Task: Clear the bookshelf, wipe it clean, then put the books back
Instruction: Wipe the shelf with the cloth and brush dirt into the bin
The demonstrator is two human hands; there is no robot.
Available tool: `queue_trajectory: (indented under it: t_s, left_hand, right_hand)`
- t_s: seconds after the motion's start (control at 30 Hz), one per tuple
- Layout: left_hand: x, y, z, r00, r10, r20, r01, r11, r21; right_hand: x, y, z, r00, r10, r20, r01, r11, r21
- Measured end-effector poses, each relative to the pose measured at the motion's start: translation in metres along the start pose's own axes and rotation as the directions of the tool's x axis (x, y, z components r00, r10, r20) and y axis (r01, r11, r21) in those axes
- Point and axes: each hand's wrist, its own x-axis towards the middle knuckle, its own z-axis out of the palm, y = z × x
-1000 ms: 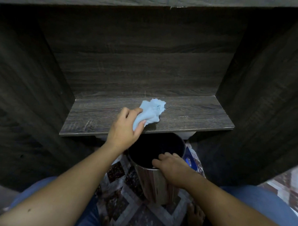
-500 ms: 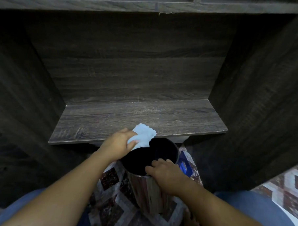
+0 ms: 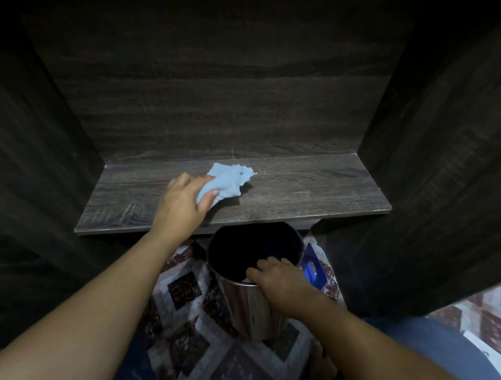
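Since the earlier frame the left hand (image 3: 185,207) has moved the cloth (image 3: 229,180) from the front edge back to the middle of the shelf (image 3: 315,195). 1 cloth, 1 shelf, 1 bin (image 3: 247,307) and 2 hands show. The left hand grips the blue cloth's near end, and the rest bunches on the board just beyond the fingers. The right hand (image 3: 279,283) holds the bin's near rim, fingers hooked inside, below the shelf edge and apart from the cloth.

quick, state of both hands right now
Left hand: closed, gripping the blue cloth on the shelf.
Right hand: closed, gripping the rim of the metal bin.
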Motion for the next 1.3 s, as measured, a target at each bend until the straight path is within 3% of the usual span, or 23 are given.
queue_trajectory:
  t_s: [0.43, 0.73, 1.07, 1.3]
  left_hand:
    - [0.016, -0.015, 0.029, 0.977, 0.189, -0.097, -0.177, 0.977, 0.123]
    - [0.013, -0.027, 0.041, 0.997, 0.064, 0.033, -0.065, 0.997, 0.044]
    - [0.003, -0.039, 0.033, 0.994, 0.054, 0.094, -0.059, 0.997, 0.054]
    - [0.011, -0.044, 0.022, 0.98, -0.061, 0.189, 0.031, 0.987, 0.156]
  right_hand:
    - [0.05, 0.012, 0.054, 0.998, 0.058, -0.026, -0.058, 0.998, 0.017]
    - [0.078, 0.019, 0.067, 0.992, 0.121, 0.037, -0.124, 0.987, 0.103]
    - [0.092, 0.019, 0.083, 0.947, 0.258, 0.193, -0.263, 0.965, 0.0]
    - [0.086, 0.005, 0.011, 0.972, 0.233, 0.035, -0.233, 0.972, -0.004]
